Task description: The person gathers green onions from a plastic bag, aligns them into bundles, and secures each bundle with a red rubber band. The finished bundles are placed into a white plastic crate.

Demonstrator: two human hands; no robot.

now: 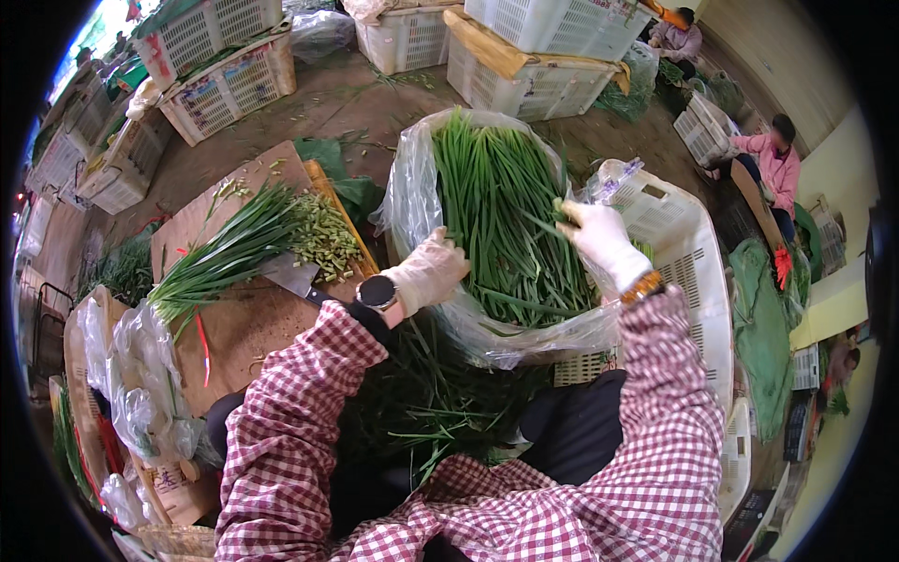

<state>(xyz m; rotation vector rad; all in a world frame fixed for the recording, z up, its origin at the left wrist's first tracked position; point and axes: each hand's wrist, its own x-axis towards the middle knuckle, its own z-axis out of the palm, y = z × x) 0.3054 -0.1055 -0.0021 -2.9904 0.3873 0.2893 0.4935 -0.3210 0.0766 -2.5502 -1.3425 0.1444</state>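
A large heap of garlic chives fills a clear plastic bag whose mouth is spread wide before me. At the heap's left edge is my gloved left hand, its fingers curled; whether they grip any leaves is unclear. My gloved right hand pinches a few chive leaves at the right side of the bag. On the wooden board to my left rest a bundle of chives, a cleaver and a pile of cut stem ends.
A white plastic crate stands right of the bag. Loose chive leaves lie between my knees. Stacked crates line the far side. Crumpled plastic bags hang left of the board. Other people sit at the far right.
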